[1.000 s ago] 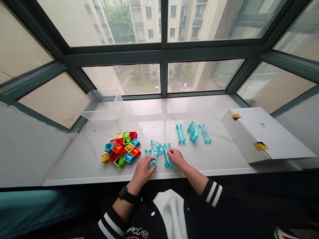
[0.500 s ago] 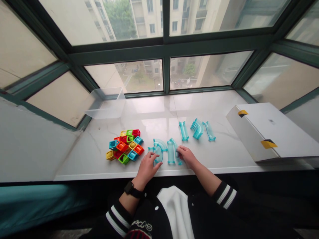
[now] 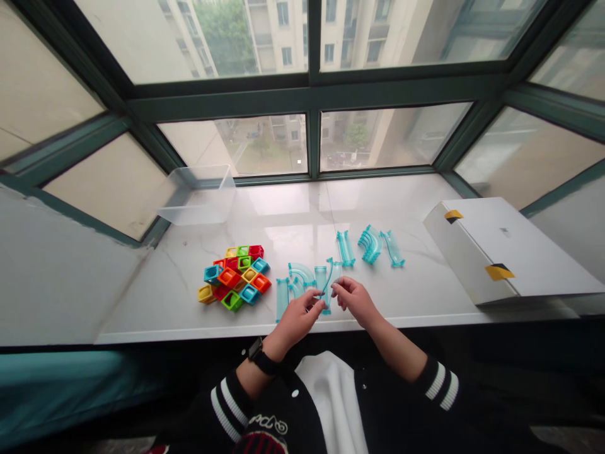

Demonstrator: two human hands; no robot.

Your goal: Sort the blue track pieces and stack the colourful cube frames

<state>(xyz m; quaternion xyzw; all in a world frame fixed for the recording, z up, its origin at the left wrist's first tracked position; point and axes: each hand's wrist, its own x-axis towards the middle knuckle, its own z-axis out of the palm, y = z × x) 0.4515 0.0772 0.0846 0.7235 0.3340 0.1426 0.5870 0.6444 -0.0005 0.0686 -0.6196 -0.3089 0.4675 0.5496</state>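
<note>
A clear blue track piece [image 3: 329, 275] is tipped up between my two hands, seen nearly edge-on. My left hand [image 3: 300, 315] pinches its lower end with thumb and fingers. On its right side, my right hand [image 3: 353, 300] has its thumb and fingertips closed on the edge. Behind and beside my left hand lie more clear blue pieces: a straight track piece [image 3: 282, 296] at the left, a curved track piece [image 3: 302, 273] and another straight track piece [image 3: 320, 272]. My left fingers partly cover some of these.
Colourful hollow blocks [image 3: 236, 277] lie grouped at the left. Farther back are a straight track piece [image 3: 346, 248], curved pieces [image 3: 371, 244] and another track piece [image 3: 392, 248]. A clear plastic bin [image 3: 198, 211] stands by the window; a white box [image 3: 515, 246] sits at the right.
My left hand has moved right, off the curved pieces, to the track piece at my right hand. That piece has been lifted and tilted. The straight piece at far left is now uncovered.
</note>
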